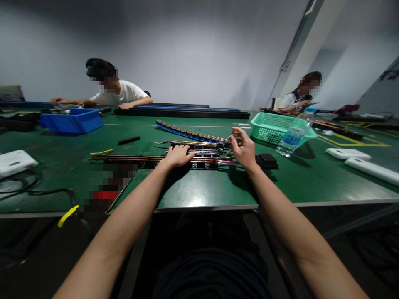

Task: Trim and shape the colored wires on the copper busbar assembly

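My left hand [179, 155] lies with its fingers spread on a set of long dark strips [202, 161] with copper-coloured lines. Close to the right end of these strips, my right hand [243, 148] is closed around a small yellow and dark thing [236, 137] that I cannot make out. Wires [227, 162] in red and other colours run from the strips to a black block [266, 160], right of my right hand. Behind my hands a blue-edged strip [190, 132] lies at a slant, its right end near my right fingers.
A green basket [269, 128] and a water bottle [292, 139] stand on the right, a blue bin [72, 121] on the left. White devices [347, 154] lie at both sides. Two people sit across the green table [199, 195]. Long black bars [181, 113] lie at the back.
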`<state>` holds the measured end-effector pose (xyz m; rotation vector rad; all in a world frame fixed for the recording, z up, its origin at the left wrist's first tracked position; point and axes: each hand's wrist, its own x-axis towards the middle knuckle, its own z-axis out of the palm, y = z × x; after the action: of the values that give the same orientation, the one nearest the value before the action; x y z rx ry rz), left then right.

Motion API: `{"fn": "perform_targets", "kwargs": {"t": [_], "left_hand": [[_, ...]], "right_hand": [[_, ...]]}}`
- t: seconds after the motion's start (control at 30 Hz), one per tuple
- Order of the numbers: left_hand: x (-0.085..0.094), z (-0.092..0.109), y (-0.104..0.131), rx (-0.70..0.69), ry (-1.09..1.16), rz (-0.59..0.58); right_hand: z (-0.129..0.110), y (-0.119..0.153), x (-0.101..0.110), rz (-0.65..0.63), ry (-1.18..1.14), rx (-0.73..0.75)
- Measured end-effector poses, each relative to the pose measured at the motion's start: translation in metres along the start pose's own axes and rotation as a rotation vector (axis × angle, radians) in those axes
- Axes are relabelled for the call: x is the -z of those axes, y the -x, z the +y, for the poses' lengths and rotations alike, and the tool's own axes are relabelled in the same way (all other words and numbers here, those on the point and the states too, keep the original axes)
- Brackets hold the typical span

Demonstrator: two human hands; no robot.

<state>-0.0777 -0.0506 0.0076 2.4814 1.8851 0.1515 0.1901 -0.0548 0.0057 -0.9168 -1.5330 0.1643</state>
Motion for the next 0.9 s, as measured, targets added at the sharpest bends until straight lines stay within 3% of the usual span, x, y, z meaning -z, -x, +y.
{"fn": "perform_targets", "kwargs": {"t": [0.2,0.4,0.77,0.9], "left_hand": [[-0.002,-0.001,-0.002,-0.002,-0.005,-0.003],[-0.001,0.000,0.000,-0.008,-0.015,0.003],[-0.001,-0.001,-0.001,0.002,-0.015,-0.001],[-0.002,-0.001,-0.002,0.000,-0.009,0.002]], "right_hand": [[-0.015,0.005,0.002,0.124,-0.035,0.047],[-0.011,0.002,0.001,0.146,-0.101,-0.018],[-0.009,-0.010,0.009,0.324,-0.253,-0.094],[-0.005,-0.012,0.011,0.301,-0.252,-0.114]]}}
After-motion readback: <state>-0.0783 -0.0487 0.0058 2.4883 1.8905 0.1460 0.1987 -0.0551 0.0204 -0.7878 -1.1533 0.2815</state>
